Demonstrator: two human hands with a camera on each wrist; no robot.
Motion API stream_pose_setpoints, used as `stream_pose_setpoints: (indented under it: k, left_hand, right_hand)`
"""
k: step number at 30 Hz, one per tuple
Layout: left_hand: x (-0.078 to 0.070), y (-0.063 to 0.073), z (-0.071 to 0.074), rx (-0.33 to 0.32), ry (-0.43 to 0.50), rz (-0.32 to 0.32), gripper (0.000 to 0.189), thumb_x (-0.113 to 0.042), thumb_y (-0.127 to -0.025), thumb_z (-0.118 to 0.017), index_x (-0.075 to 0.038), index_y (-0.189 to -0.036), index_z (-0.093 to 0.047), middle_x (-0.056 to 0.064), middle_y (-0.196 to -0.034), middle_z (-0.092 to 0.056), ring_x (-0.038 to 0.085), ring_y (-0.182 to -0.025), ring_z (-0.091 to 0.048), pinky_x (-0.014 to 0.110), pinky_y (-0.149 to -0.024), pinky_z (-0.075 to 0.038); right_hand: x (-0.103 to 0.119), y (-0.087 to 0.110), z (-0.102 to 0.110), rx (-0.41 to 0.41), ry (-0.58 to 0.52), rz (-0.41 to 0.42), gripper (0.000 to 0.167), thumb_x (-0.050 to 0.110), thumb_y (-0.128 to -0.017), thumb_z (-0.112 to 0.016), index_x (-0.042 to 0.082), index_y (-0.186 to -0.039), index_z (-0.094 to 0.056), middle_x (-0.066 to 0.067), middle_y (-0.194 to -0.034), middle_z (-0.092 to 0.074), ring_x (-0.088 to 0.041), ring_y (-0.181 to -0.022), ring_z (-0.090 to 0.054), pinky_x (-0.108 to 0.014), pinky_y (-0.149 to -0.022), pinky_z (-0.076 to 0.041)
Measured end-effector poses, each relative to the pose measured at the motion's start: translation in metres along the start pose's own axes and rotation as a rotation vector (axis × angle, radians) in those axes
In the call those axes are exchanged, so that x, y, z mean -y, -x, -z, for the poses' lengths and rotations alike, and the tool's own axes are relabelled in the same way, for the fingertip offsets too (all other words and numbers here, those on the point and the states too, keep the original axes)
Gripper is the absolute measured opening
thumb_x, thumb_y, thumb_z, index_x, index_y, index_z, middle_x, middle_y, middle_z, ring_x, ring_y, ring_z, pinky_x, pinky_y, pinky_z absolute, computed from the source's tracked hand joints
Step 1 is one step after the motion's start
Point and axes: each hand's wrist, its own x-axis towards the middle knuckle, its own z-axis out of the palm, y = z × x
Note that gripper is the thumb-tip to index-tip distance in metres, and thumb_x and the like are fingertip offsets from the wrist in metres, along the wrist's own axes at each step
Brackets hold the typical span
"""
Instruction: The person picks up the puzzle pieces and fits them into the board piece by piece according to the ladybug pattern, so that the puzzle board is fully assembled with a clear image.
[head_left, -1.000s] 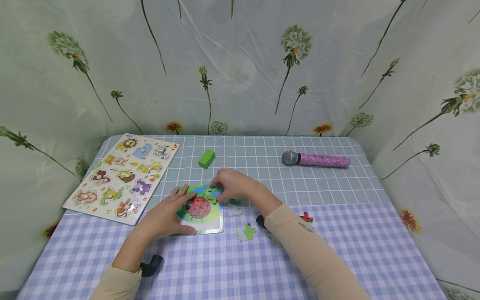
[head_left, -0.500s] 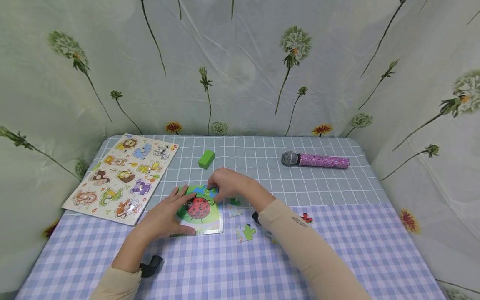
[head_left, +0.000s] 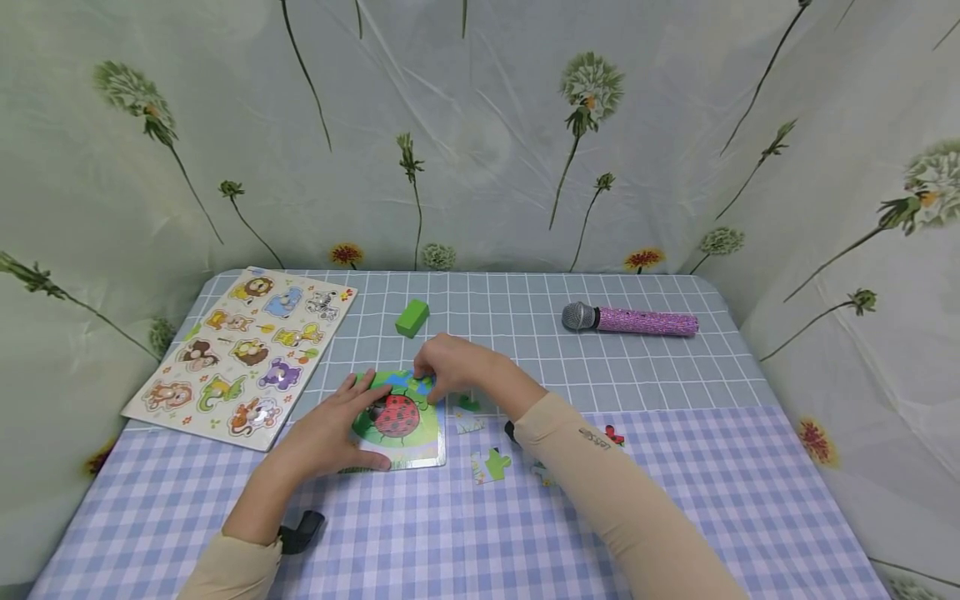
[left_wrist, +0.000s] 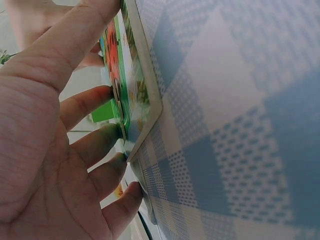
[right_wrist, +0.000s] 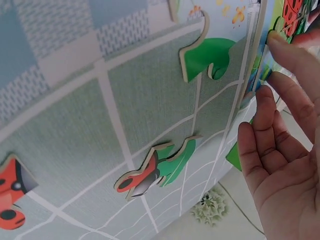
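Note:
A square ladybug jigsaw puzzle [head_left: 408, 450] lies on the table in the head view, its red ladybug in the middle. My left hand [head_left: 330, 432] rests on its left side with fingers spread, thumb at the lower edge. In the left wrist view those fingers [left_wrist: 92, 142] touch the puzzle's face and rim. At the upper right corner my right hand [head_left: 459, 367] pinches a blue-and-green puzzle piece [head_left: 424, 386] against the board. The right wrist view shows thumb and index finger on that piece, the other fingers loosely bent; part of it is hidden.
Loose puzzle pieces [head_left: 491, 465] lie right of the board, some partly behind the right sleeve. A green block [head_left: 412, 318] stands beyond it. An animal puzzle board [head_left: 243, 358] lies left; a pink glittery microphone [head_left: 630, 320] lies back right.
My right hand has shifted slightly left along the puzzle's upper right corner with its piece, then stayed nearly still. The left hand keeps its place.

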Motion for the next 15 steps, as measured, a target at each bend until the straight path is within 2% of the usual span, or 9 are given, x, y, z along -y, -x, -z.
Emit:
stream_pose_setpoints:
  k: [7, 15]
  left_hand:
    - [0.0011, 0.0000, -0.0008, 0.002, -0.003, 0.001, 0.118, -0.062, -0.069, -0.096, -0.019, -0.166, -0.044, 0.017, -0.178, -0.025, 0.053, -0.163, -0.020, 0.077, -0.117, -0.039]
    - [0.0013, 0.0000, -0.0012, -0.007, -0.005, -0.005, 0.119, -0.062, -0.068, -0.096, -0.018, -0.165, -0.044, 0.017, -0.178, -0.026, 0.053, -0.163, -0.020, 0.077, -0.117, -0.040]
  right_hand:
    - [0.0020, 0.0003, 0.0008, -0.008, 0.008, -0.005, 0.035, 0.021, -0.086, -0.093, 0.007, -0.115, -0.080, -0.003, -0.100, -0.076, -0.009, -0.086, -0.059, -0.022, -0.081, -0.053]
    - [-0.0036, 0.0045, 0.0017, -0.021, -0.055, 0.021, 0.030, 0.018, -0.091, -0.089, 0.008, -0.117, -0.079, -0.005, -0.104, -0.077, -0.012, -0.091, -0.064, -0.024, -0.083, -0.055]
